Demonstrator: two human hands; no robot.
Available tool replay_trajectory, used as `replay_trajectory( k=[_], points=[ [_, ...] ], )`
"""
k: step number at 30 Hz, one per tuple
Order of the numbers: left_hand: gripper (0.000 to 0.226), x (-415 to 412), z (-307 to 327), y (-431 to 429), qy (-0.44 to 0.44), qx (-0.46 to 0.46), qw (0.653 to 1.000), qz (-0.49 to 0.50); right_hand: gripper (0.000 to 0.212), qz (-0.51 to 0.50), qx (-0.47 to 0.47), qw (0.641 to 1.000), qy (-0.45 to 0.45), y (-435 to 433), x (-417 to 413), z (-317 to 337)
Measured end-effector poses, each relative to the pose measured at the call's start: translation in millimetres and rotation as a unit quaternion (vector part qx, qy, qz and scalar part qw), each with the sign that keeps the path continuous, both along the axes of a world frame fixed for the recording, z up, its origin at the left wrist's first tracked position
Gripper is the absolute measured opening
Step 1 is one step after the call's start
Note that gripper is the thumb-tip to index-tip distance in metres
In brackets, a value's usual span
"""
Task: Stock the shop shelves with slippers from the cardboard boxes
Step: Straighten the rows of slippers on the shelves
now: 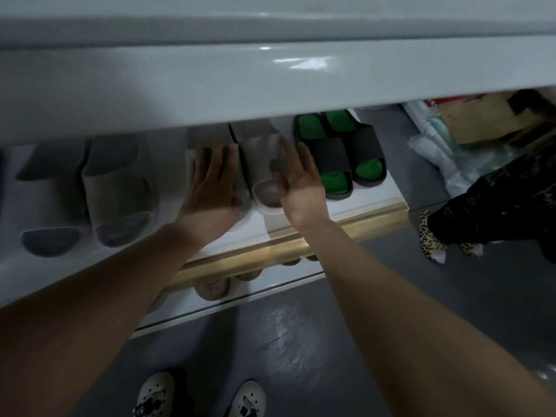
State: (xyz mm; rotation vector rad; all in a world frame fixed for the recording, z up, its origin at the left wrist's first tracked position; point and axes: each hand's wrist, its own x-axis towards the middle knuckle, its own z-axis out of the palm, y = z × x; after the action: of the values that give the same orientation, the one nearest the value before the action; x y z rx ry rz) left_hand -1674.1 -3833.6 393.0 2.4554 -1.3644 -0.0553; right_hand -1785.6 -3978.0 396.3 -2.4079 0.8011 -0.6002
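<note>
On the shelf [371, 192], beige slippers [261, 164].

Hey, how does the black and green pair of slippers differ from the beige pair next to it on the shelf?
Colour: the black and green slippers have dark straps over bright green insoles; the beige slippers are pale all over. Contact: the left hand and right hand are at the beige slippers; the black and green slippers are untouched. Both are open-toed pairs, toes toward the shelf front.
</note>
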Motion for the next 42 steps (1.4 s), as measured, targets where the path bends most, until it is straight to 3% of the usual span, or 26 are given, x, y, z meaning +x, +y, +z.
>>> replay_trajectory(
  k=[8,15,20,26,32,35,42],
  points=[
    [0.076,-45,27,-81,0.018,-0.026,0.999,-0.030,0.059,-0.097,-0.048,0.994,0.024,-67,-72,20],
    [0.092,-59,24,-146,-0.001,0.043,0.995,-0.089,0.058,-0.135,-0.011,0.987,0.085,-123,-92,18],
    [0.096,-48,19,-169,-0.039,0.087,0.992,-0.083,0.060,-0.127,0.016,0.988,0.088,-147,-79,16],
    [0.073,-36,11,-179,0.002,0.059,0.991,-0.118,0.061,-0.121,0.058,0.979,0.153,-171,-51,11],
    [0.098,-30,7,-177,0.006,0.087,0.988,-0.125,0.061,-0.117,0.092,0.978,0.149,-179,-38,8],
    [0.098,-34,8,-180,-0.029,0.097,0.989,-0.111,0.060,-0.112,0.080,0.978,0.155,-182,-42,11],
    [0.098,-39,2,-189,0.012,0.084,0.992,-0.091,0.058,-0.112,0.084,0.979,0.148,-182,-57,9]
  ],
)
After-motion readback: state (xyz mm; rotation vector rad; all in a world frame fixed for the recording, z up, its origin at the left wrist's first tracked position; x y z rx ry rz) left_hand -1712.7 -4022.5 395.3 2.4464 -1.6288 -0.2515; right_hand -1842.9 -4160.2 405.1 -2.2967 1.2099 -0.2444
